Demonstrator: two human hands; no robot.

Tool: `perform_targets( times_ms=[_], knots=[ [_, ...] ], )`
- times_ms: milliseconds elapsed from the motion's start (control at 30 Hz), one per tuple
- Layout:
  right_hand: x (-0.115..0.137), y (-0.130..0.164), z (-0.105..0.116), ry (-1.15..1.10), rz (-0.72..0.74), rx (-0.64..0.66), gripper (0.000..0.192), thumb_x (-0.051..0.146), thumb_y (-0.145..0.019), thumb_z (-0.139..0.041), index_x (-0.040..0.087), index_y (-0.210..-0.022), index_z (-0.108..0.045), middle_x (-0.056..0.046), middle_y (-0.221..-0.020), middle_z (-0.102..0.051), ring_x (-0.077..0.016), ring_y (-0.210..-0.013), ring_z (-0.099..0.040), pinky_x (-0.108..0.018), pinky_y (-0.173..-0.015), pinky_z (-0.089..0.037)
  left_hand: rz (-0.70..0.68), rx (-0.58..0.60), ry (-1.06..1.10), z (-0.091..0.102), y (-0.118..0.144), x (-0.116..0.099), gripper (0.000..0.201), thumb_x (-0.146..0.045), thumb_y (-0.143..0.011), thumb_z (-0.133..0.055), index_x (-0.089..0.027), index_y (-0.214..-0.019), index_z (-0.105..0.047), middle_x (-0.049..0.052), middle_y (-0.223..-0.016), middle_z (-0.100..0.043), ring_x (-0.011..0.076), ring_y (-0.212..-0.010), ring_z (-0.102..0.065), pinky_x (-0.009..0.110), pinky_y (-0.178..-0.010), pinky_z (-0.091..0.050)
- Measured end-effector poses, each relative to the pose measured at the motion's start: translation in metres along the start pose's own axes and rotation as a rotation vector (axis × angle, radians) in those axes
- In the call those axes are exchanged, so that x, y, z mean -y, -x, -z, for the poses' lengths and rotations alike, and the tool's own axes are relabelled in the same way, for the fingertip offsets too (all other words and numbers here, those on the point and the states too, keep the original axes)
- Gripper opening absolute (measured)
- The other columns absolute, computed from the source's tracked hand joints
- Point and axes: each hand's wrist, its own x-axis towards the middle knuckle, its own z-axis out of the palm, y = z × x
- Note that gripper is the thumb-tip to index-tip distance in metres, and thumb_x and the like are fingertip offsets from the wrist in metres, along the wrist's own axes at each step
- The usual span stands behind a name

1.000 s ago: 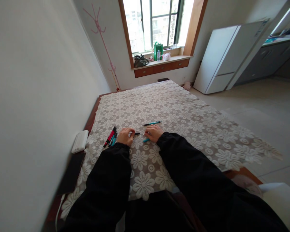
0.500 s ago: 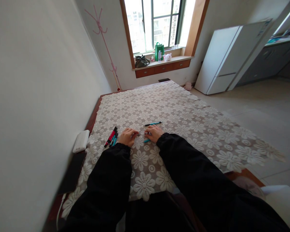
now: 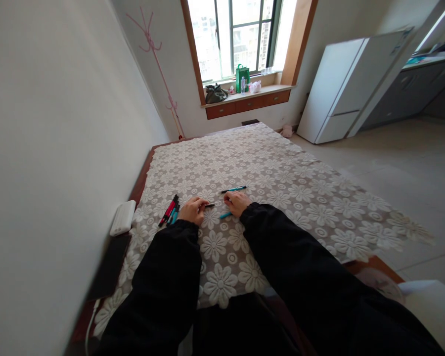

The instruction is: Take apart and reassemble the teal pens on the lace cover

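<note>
My left hand (image 3: pixel 192 209) rests on the flower-patterned lace cloth (image 3: pixel 282 183) and pinches a short dark pen piece (image 3: pixel 209 205) whose tip points right. A small gap separates it from my right hand (image 3: pixel 238 202), which lies with curled fingers; whether they hold anything thin is too small to tell. A teal pen piece (image 3: pixel 225 215) lies on the cloth just below my right hand. A teal-and-black pen (image 3: pixel 234 189) lies just beyond both hands. A bunch of red, black and teal pens (image 3: pixel 170 209) sits left of my left hand.
A white flat box (image 3: pixel 122 217) and a black flat object (image 3: pixel 111 264) lie by the left wall. Beyond the cloth are a window sill with bags (image 3: pixel 241 91), a pink coat stand (image 3: pixel 159 64) and a white fridge (image 3: pixel 341 89). Tiled floor is on the right.
Half a second ago a thin rod spanned between my two hands. Now the hands are slightly apart and only the dark piece shows at my left fingertips.
</note>
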Motion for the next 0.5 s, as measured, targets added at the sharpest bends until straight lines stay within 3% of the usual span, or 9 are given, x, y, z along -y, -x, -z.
perform_targets(
  times_ms=[233, 500],
  knots=[
    [0.0048, 0.0007, 0.0029, -0.086, -0.009, 0.04, 0.009, 0.018, -0.09, -0.058, 0.018, -0.096, -0.065, -0.005, -0.091, -0.068, -0.0169, -0.085, -0.06, -0.025, -0.074, -0.038, 0.021, 0.066, 0.003, 0.0015, -0.0004, -0.004, 0.02, -0.018, -0.088, -0.055, -0.023, -0.095, -0.073, 0.004, -0.095, -0.07, 0.0194, -0.09, -0.064, 0.032, -0.082, -0.05],
    [0.0045, 0.0021, 0.0001, -0.085, 0.014, 0.033, 0.009, 0.02, -0.09, -0.059, 0.019, -0.096, -0.066, -0.005, -0.089, -0.068, -0.0166, -0.082, -0.059, -0.025, -0.072, -0.037, -0.083, 0.064, 0.031, -0.0055, -0.0007, -0.0002, 0.012, -0.024, -0.089, -0.059, -0.022, -0.091, -0.071, 0.003, -0.088, -0.068, 0.0177, -0.084, -0.063, 0.03, -0.078, -0.05]
  ],
)
